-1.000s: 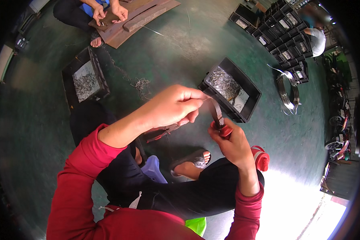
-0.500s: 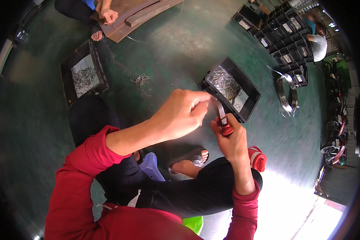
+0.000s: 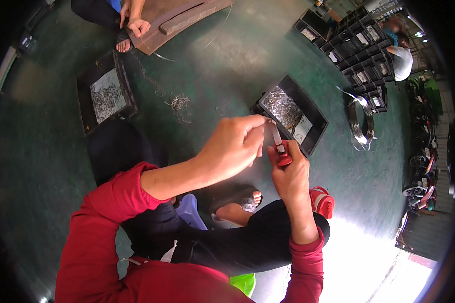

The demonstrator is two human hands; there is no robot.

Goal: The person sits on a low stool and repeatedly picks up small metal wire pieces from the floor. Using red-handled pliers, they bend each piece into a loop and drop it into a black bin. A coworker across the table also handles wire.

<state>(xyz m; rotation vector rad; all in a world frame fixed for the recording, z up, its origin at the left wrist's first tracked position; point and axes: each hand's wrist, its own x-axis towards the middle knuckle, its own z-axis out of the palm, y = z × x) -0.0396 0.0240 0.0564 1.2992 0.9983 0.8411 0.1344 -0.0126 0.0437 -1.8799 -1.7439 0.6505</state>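
My right hand (image 3: 289, 171) grips red-handled pliers (image 3: 279, 144), jaws pointing up. My left hand (image 3: 235, 144) is closed right beside the jaws, fingertips pinching at something thin I cannot make out. Both hands hover above my knees, in front of a black bin (image 3: 313, 117) filled with small shiny wire pieces. I sit low, red sleeves and dark trousers below.
A second black bin (image 3: 82, 93) of wire bits lies at the left on the green floor. A loose wire tangle (image 3: 179, 103) lies between the bins. A wire coil (image 3: 360, 123) rests at the right. Another person's hand (image 3: 138, 26) presses a brown board at the top. Stacked black crates (image 3: 359, 35) stand top right.
My hands have stayed together at the pliers; the left fingers shifted slightly closer to the jaws. The view drifted a little.
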